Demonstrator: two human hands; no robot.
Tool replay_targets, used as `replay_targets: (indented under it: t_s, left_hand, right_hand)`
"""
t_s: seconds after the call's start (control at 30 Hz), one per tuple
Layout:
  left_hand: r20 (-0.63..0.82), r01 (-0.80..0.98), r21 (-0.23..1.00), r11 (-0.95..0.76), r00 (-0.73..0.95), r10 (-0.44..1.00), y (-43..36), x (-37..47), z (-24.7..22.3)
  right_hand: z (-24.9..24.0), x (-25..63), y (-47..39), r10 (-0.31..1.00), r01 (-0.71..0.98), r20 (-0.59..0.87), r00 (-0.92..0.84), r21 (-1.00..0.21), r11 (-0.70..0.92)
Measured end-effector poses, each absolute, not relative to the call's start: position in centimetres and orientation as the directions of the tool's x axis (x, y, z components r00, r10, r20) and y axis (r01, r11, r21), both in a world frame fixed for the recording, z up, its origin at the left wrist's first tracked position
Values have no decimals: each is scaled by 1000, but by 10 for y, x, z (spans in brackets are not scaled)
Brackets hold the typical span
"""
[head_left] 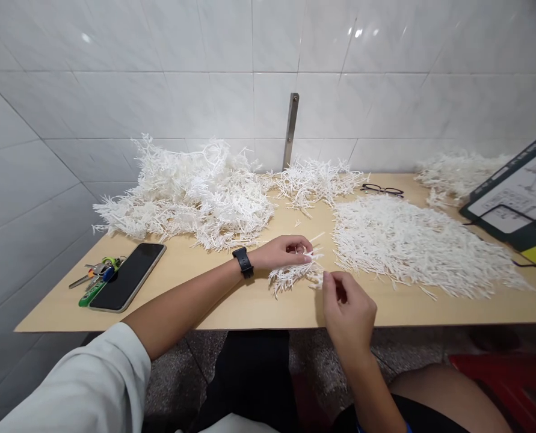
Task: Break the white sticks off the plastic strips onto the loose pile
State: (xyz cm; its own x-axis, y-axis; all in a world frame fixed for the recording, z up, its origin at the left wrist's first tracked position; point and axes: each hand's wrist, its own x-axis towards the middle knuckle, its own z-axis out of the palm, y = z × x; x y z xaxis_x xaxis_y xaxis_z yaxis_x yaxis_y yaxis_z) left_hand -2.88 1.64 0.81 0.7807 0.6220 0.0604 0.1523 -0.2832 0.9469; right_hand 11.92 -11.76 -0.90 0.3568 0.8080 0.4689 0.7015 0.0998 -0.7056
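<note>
My left hand (286,251), with a black watch on its wrist, pinches a white branching plastic sprig (310,255) between thumb and fingertips. Just below it, a small clump of white plastic sprigs (288,276) lies on the table. My right hand (351,307) is closed, thumb against the curled fingers, at the right edge of the clump. A white tip shows beside its thumb, but its exact grip is partly hidden. A large tangled heap of white sprigs (195,192) stands behind and left. To the right spreads a flat layer of white sprigs (416,240).
A phone (126,278) and keys (98,273) lie at the table's left. Eyeglasses (382,190) sit near the back, beside a smaller sprig pile (315,180). A printed box (520,192) with a dark cord stands right. A metal bracket (290,129) rises against the tiled wall.
</note>
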Motion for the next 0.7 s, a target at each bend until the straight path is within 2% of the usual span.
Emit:
replay_targets:
  t_s: [0.1, 0.2, 0.37, 0.43, 0.57, 0.7]
  left_hand:
    - [114, 113, 950, -291, 741, 661, 12, -27, 11]
    - [135, 116, 940, -320, 736, 663, 7, -24, 12]
    - [59, 101, 968, -231, 801, 596, 8, -22, 8]
    - [99, 87, 958, -275, 796, 598, 11, -23, 7]
    - [213, 69, 927, -370, 713, 668, 12, -21, 3]
    - [154, 42, 968, -248, 679, 718, 8, -16, -3]
  right_hand:
    - [-1, 117, -115, 926, 633, 296, 236, -769, 85]
    - [0, 120, -104, 964, 577, 196, 178, -815, 59]
    - [-9, 126, -87, 975, 474, 206, 80, -869, 145]
    - [-13, 127, -85, 976, 457, 211, 54, -874, 164]
    - [-14, 124, -85, 973, 452, 202, 114, -882, 130]
    - [-15, 120, -84, 965, 464, 199, 170, -880, 100]
